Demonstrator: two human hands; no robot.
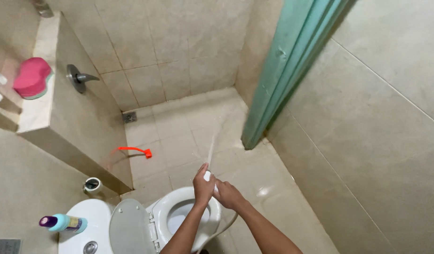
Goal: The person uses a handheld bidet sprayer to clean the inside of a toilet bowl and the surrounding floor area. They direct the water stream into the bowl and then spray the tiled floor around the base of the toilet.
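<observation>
Head view, looking down into a tiled bathroom. Left hand (203, 186) and right hand (228, 194) are together above the front rim of the white ceramic toilet bowl (167, 211), both wrapped around a small white handheld spray nozzle (208, 176); left fingers clamped around the head, right fingers closed on the body just beneath it. A thin jet of water (212, 146) leaves the nozzle and runs toward the far floor. A pale flexible hose (222, 229) curves down from the nozzle, passing on the right of the bowl. Toilet lid (128, 226) is raised, leaning back against the white cistern (83, 221). On the cistern lies a light blue plastic bottle with a purple cap (62, 222), on its side. Low beige tiled partition wall (80, 122) at left carries a grey metal lever handle (79, 77); a pink sponge (32, 77) sits on its top ledge. An orange plastic strip (134, 151) lies on the floor near the wall base. Square floor drain (129, 117) in the far corner. Teal door edge (292, 66) stands at right, well apart from the hands
</observation>
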